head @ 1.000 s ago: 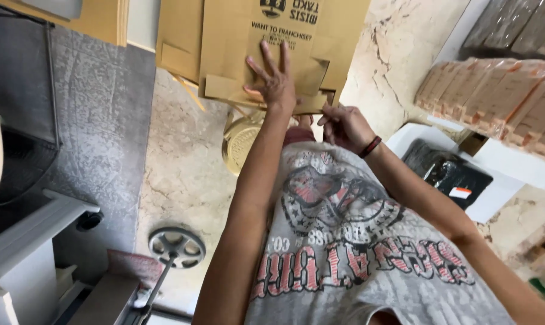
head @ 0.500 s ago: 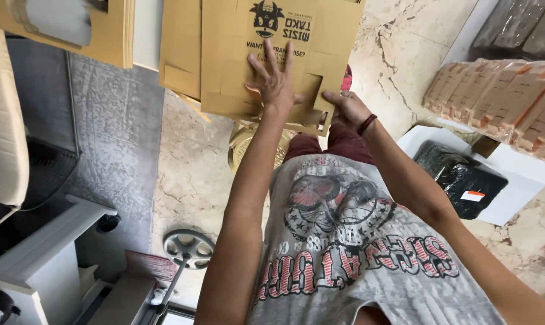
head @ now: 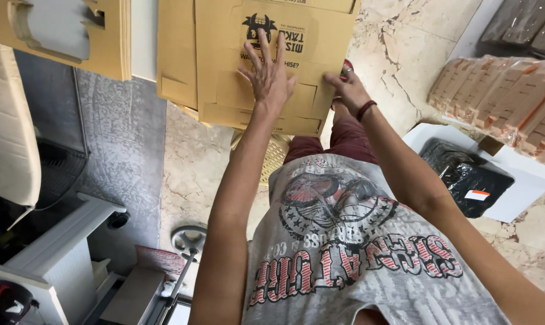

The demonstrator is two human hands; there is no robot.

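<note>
A stack of flat, unfolded brown cardboard boxes (head: 224, 66) with black print lies ahead of me over my lap. My left hand (head: 269, 72) rests flat on the top sheet with fingers spread. My right hand (head: 346, 89), a dark band on its wrist, grips the stack's right edge near the lower corner. My grey printed shirt and dark red shorts fill the lower middle of the view.
Another cut cardboard piece (head: 74, 36) sits at the upper left. A white box (head: 525, 168) holding a black plastic bag (head: 465, 174) stands at the right, with wrapped brown packs (head: 507, 102) behind it. A white chair (head: 7, 144), white furniture (head: 49, 253) and a caster wheel (head: 187, 239) are at the left.
The view has tilted up and the cardboard stack now sits lower and closer. My left hand stays flat on it; my right hand has shifted onto its right edge.
</note>
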